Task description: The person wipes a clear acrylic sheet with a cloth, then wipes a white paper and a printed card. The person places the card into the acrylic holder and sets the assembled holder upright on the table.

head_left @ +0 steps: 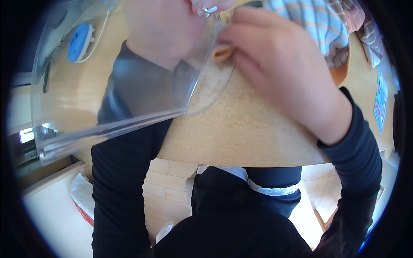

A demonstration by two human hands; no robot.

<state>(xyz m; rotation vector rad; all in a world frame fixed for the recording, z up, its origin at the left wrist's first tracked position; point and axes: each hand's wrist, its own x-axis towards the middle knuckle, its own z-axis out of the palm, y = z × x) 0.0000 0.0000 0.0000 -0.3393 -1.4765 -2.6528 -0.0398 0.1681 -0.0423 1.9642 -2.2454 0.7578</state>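
A large clear plastic case with stiff, thick edges stands tilted across the left half of the view. Behind its see-through wall is my left hand, fingers bent at the top edge of the picture, where pale decorated nails show. What those fingers grip, if anything, is hidden. My right hand, slightly blurred, bends down beside the right edge of the case. Its thumb and fingers pinch a small looped orange-brown strip. Both hands work close together above the table.
A light wooden table curves toward me. On it lie a blue and white device with a white cord, a striped cloth at the far right, and a blue printed sheet. A white packet sits low on the left.
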